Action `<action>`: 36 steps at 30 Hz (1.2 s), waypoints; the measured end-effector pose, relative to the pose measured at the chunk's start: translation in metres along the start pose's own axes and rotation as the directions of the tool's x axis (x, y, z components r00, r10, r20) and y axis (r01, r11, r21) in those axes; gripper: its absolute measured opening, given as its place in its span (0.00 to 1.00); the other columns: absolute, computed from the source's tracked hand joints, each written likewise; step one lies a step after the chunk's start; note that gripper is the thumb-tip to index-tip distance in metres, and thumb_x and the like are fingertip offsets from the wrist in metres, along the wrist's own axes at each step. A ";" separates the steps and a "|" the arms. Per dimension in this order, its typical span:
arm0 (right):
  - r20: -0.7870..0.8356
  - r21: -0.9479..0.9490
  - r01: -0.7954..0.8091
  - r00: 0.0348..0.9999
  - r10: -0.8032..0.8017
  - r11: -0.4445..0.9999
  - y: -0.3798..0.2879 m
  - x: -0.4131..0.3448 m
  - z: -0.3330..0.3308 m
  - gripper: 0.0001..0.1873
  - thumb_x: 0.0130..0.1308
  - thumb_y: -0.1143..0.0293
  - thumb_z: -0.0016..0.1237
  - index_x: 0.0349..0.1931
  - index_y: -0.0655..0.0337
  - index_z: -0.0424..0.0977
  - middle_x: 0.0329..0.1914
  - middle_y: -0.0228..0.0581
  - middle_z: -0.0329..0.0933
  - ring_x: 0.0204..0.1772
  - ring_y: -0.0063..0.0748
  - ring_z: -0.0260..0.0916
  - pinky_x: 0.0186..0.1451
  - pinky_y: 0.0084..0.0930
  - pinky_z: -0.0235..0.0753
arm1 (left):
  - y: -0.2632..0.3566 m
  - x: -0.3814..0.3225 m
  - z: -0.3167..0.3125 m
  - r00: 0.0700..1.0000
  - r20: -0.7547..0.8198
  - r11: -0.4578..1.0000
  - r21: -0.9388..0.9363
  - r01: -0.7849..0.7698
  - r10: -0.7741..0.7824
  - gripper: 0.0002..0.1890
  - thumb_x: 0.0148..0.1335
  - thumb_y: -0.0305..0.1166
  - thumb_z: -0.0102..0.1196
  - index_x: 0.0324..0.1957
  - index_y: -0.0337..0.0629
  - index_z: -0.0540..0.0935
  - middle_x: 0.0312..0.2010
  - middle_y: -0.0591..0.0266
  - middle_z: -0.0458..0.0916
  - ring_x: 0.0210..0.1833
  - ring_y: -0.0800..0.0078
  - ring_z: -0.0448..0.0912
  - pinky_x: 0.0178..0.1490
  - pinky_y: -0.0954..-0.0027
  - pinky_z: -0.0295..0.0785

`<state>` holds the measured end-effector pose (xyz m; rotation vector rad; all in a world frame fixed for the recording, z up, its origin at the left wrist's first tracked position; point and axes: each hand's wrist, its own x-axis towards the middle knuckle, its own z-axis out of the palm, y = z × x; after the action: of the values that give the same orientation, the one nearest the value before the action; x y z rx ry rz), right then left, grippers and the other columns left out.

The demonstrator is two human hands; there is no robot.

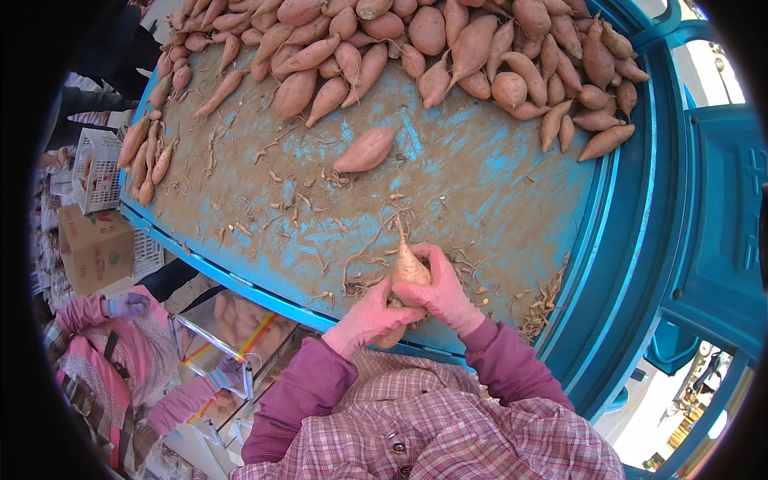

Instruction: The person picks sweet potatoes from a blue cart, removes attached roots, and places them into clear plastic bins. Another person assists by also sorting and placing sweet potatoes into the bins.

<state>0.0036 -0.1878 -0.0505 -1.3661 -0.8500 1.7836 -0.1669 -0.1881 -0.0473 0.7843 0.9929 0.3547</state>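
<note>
Both my hands wear pink textured gloves and meet near the front edge of the truck bed. My right hand (441, 288) grips a pale, tapered sweet potato (413, 268), its thin root tip pointing away from me. The fingers of my left hand (377, 315) are curled at its lower end, partly hiding it. Beneath my left hand shows part of another sweet potato (390, 338); I cannot tell whether that hand touches it. Farther out on the bed lies a single reddish sweet potato (366, 150).
A large pile of sweet potatoes (426, 30) covers the far side of the dirt-coated blue truck bed (492, 180). Root trimmings (543, 306) gather at right by the blue side wall (624, 240). At lower left, a co-worker (114, 360) is beside clear bags (225, 324) holding sweet potatoes. A cardboard box (96, 249) stands behind.
</note>
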 end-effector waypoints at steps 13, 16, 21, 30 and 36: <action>0.387 -0.089 -0.331 0.857 0.339 0.939 -0.020 0.038 -0.011 0.16 0.66 0.58 0.50 0.33 0.64 0.77 0.30 0.31 0.77 0.35 0.18 0.69 0.39 0.24 0.71 | 0.017 -0.024 -0.024 0.892 0.415 0.870 -0.356 0.341 -0.180 0.33 0.51 0.46 0.63 0.54 0.38 0.69 0.38 0.57 0.78 0.34 0.70 0.78 0.42 0.71 0.74; 0.287 -0.460 0.043 0.953 0.102 0.887 -0.022 0.041 -0.006 0.13 0.64 0.59 0.50 0.30 0.60 0.74 0.22 0.34 0.71 0.27 0.24 0.67 0.32 0.28 0.69 | 0.019 -0.027 -0.025 0.889 0.425 0.839 -0.410 0.358 -0.172 0.33 0.51 0.49 0.62 0.53 0.37 0.69 0.37 0.56 0.78 0.34 0.69 0.78 0.42 0.70 0.74; 0.596 -0.691 0.709 0.670 -0.442 0.142 -0.031 0.078 -0.013 0.13 0.56 0.62 0.53 0.39 0.58 0.73 0.29 0.37 0.71 0.37 0.41 0.71 0.41 0.37 0.69 | 0.006 -0.032 -0.022 0.918 0.373 0.810 -0.494 0.316 -0.130 0.39 0.50 0.55 0.60 0.53 0.29 0.71 0.32 0.51 0.80 0.32 0.65 0.80 0.39 0.68 0.75; -0.645 -0.583 -0.127 0.673 -0.362 0.802 -0.069 0.273 -0.083 0.42 0.51 0.52 0.60 0.60 0.70 0.59 0.57 0.58 0.66 0.60 0.53 0.64 0.62 0.37 0.65 | 0.002 -0.052 -0.034 0.976 0.219 0.788 -0.598 0.145 -0.013 0.45 0.46 0.56 0.61 0.55 0.25 0.68 0.43 0.40 0.78 0.33 0.57 0.80 0.37 0.61 0.76; -0.332 0.296 0.193 0.939 -0.088 0.936 -0.039 0.241 -0.095 0.31 0.60 0.63 0.55 0.62 0.57 0.58 0.50 0.42 0.71 0.46 0.36 0.72 0.44 0.33 0.76 | 0.010 -0.063 -0.033 0.997 0.059 0.801 -0.599 -0.009 0.055 0.50 0.44 0.61 0.61 0.58 0.25 0.66 0.41 0.43 0.79 0.33 0.58 0.80 0.38 0.62 0.76</action>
<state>0.0590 0.0438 -0.1582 -1.2874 -0.4461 1.4637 -0.2265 -0.2047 -0.0116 0.2289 0.7305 0.6293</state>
